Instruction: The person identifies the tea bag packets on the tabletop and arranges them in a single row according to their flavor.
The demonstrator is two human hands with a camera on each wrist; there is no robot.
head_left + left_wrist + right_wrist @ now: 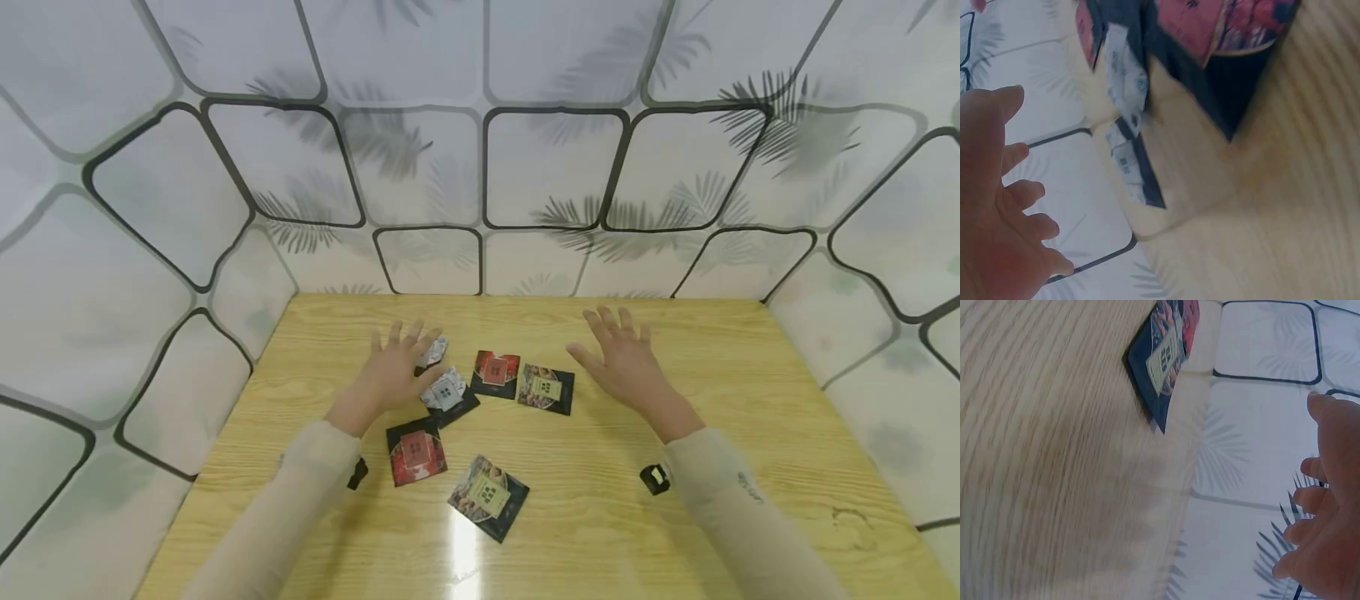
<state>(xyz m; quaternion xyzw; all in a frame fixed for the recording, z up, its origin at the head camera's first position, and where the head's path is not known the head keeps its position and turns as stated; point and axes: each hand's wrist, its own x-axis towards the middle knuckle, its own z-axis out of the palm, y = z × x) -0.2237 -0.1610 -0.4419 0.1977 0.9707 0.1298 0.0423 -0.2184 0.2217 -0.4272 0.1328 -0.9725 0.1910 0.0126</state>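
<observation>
My left hand (388,372) hovers over the table with its fingers spread and holds nothing. Beneath and beside it lie two silver-and-black packets (447,393), the farther one partly hidden by the fingers. My right hand (628,372) is also raised, fingers extended, just right of a flat packet with a yellow label (546,389). Left of that packet lies a red-and-black packet (496,373). Nearer to me are a second red-and-black packet (416,451) and a second yellow-label packet (490,497). Both wrist views show the hands (997,206) (1335,506) apart from the packets.
The wood-grain table (600,517) ends at a pale wall (555,171) with dark outlines and leaf patterns at the back. Similar walls stand on both sides. Small black pieces (656,479) show by each cuff.
</observation>
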